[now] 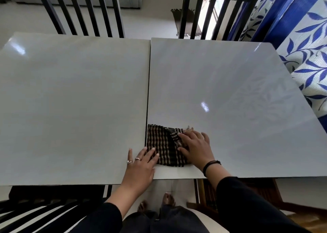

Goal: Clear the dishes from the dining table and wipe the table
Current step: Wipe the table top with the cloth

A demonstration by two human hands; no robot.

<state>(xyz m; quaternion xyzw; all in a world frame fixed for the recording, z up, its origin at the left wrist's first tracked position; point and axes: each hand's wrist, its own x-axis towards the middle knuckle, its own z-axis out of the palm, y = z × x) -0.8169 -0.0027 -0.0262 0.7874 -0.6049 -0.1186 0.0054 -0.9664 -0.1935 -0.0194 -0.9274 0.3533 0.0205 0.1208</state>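
Observation:
A dark brown and beige checked cloth (163, 144) lies folded flat near the front edge of the glossy white dining table (74, 99), just right of the seam between its two panels. My left hand (141, 165) rests flat, its fingertips on the cloth's lower left edge. Over on the cloth's right side lies my right hand (195, 146), palm down with fingers spread and pressing it to the table. No dishes are in view on the table.
Two dark slatted chairs (83, 11) (212, 14) stand at the far side, and another (44, 209) sits at the near left. A blue leaf-patterned curtain (304, 43) hangs along the right. A small mat (187, 21) lies on the floor beyond.

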